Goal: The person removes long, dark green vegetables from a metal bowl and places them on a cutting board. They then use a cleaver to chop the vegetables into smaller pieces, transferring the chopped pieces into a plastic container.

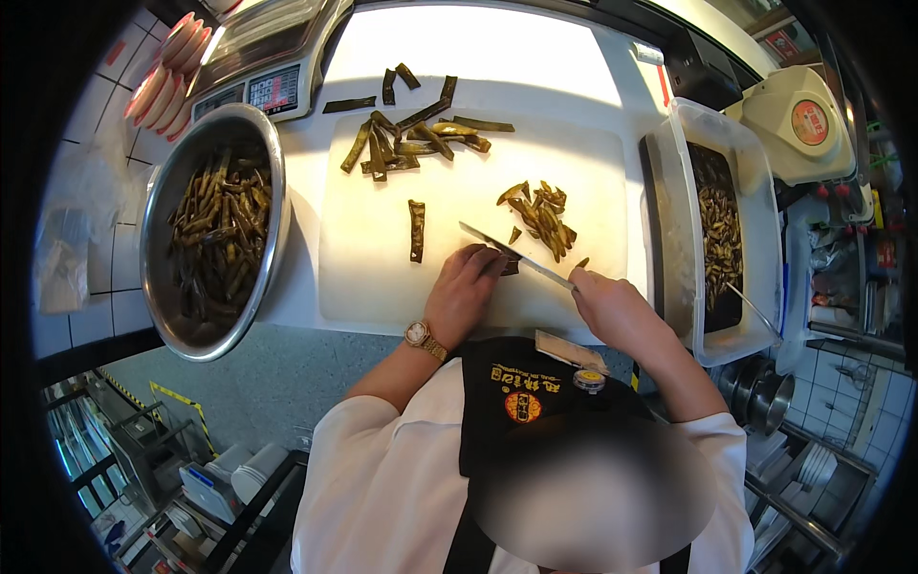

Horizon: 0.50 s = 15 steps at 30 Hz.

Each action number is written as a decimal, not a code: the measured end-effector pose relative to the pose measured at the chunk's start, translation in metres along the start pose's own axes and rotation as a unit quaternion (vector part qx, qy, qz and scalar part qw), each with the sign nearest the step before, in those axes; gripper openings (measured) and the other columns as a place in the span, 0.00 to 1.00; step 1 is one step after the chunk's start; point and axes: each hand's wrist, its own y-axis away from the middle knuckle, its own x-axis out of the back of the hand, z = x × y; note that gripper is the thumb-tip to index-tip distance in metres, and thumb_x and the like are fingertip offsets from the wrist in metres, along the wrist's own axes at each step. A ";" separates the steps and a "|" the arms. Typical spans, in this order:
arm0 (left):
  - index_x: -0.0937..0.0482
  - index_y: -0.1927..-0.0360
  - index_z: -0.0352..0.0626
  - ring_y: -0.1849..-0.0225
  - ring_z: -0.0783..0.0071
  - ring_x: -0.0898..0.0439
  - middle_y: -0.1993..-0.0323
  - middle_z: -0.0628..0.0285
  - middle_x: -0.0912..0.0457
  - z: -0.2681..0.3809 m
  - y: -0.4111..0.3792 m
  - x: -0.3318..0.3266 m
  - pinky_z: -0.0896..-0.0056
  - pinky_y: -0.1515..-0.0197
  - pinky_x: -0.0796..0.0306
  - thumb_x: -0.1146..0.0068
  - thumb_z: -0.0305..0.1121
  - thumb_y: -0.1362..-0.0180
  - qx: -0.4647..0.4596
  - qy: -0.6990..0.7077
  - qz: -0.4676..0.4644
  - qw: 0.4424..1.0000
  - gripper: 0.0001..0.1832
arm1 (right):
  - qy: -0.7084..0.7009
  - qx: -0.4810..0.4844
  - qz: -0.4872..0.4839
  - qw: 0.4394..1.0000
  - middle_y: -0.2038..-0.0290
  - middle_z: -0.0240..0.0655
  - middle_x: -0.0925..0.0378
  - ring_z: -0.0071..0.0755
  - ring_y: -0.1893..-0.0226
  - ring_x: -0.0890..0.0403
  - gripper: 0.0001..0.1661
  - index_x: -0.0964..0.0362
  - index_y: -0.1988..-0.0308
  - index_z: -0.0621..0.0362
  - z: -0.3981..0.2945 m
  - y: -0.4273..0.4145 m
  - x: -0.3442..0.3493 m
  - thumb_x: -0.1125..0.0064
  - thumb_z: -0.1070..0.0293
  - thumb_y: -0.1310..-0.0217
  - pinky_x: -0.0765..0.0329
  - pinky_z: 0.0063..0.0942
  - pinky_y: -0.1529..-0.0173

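My right hand grips a knife at its handle. The long blade slants up and left over the white cutting board. With curled fingertips, my left hand holds down a dark green pickled vegetable piece, mostly hidden by the fingers and blade. Just beyond the blade lies a heap of slanted cut pieces, with a few loose bits near it. A single uncut strip lies left of the knife tip. Further back is a loose pile of longer strips.
A steel bowl full of vegetable strips stands at the left. To the right, a clear plastic tub contains cut pieces and a thin metal handle. Behind are a digital scale, stacked red-rimmed bowls and a beige machine.
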 end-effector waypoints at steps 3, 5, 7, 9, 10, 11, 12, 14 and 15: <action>0.21 0.46 0.45 0.47 0.59 0.28 0.49 0.63 0.23 0.005 -0.001 0.005 0.60 0.42 0.32 0.44 0.25 0.50 -0.001 -0.055 0.010 0.998 0.24 | 0.023 -0.004 -0.036 0.999 0.70 0.53 0.23 0.59 0.70 0.20 0.05 0.38 0.62 0.63 -0.004 -0.003 0.006 0.53 0.75 0.39 0.23 0.49 0.64; 0.21 0.46 0.47 0.48 0.59 0.28 0.49 0.64 0.23 0.005 0.000 0.004 0.60 0.43 0.31 0.44 0.26 0.50 0.003 -0.050 0.006 0.999 0.24 | 0.014 0.000 -0.026 1.000 0.70 0.53 0.23 0.59 0.69 0.20 0.05 0.38 0.62 0.64 -0.004 -0.010 0.001 0.54 0.76 0.39 0.23 0.50 0.64; 0.21 0.46 0.47 0.48 0.59 0.28 0.49 0.64 0.23 0.004 0.001 0.002 0.60 0.43 0.31 0.43 0.26 0.50 0.008 -0.040 0.001 0.999 0.24 | 0.001 -0.002 -0.007 1.000 0.70 0.53 0.23 0.59 0.69 0.20 0.05 0.38 0.62 0.64 -0.005 -0.017 -0.010 0.54 0.76 0.39 0.23 0.50 0.64; 0.21 0.46 0.47 0.47 0.58 0.27 0.49 0.64 0.23 0.002 0.003 0.000 0.59 0.43 0.31 0.41 0.26 0.51 0.016 -0.026 -0.003 1.000 0.25 | -0.017 -0.008 0.020 1.000 0.69 0.54 0.23 0.60 0.69 0.20 0.05 0.38 0.61 0.64 -0.009 -0.026 -0.023 0.53 0.75 0.39 0.23 0.51 0.63; 0.20 0.47 0.46 0.47 0.59 0.27 0.50 0.64 0.23 0.002 0.004 0.001 0.59 0.43 0.31 0.42 0.26 0.50 0.011 -0.020 0.020 1.000 0.23 | -0.047 -0.019 0.024 0.998 0.68 0.54 0.23 0.60 0.69 0.20 0.06 0.38 0.62 0.64 -0.008 -0.025 -0.021 0.53 0.75 0.38 0.23 0.51 0.63; 0.20 0.48 0.45 0.47 0.60 0.27 0.50 0.64 0.23 0.001 0.004 0.002 0.59 0.43 0.31 0.43 0.26 0.50 0.007 -0.014 0.044 0.999 0.22 | -0.076 -0.030 0.029 0.996 0.68 0.54 0.22 0.61 0.69 0.20 0.06 0.38 0.62 0.64 -0.005 -0.023 -0.019 0.53 0.74 0.38 0.23 0.51 0.63; 0.20 0.50 0.44 0.47 0.60 0.27 0.51 0.63 0.22 0.001 0.004 0.003 0.60 0.43 0.31 0.43 0.27 0.49 0.002 -0.009 0.068 0.998 0.20 | -0.106 -0.041 0.034 0.993 0.67 0.54 0.22 0.61 0.69 0.20 0.06 0.38 0.62 0.64 -0.003 -0.022 -0.015 0.53 0.74 0.38 0.23 0.51 0.63; 0.19 0.51 0.44 0.47 0.60 0.26 0.51 0.63 0.22 -0.003 0.005 0.004 0.59 0.44 0.30 0.42 0.27 0.51 0.006 -0.004 0.076 0.997 0.20 | -0.078 -0.023 0.026 0.996 0.67 0.53 0.22 0.61 0.69 0.20 0.06 0.38 0.62 0.64 -0.004 -0.014 -0.006 0.52 0.74 0.38 0.23 0.51 0.63; 0.19 0.51 0.44 0.47 0.60 0.26 0.51 0.63 0.22 -0.003 0.008 0.005 0.59 0.44 0.30 0.42 0.27 0.51 0.009 0.000 0.077 0.997 0.20 | -0.066 -0.015 0.019 0.998 0.67 0.53 0.23 0.61 0.70 0.20 0.06 0.38 0.62 0.64 -0.006 -0.009 -0.004 0.52 0.73 0.37 0.23 0.50 0.64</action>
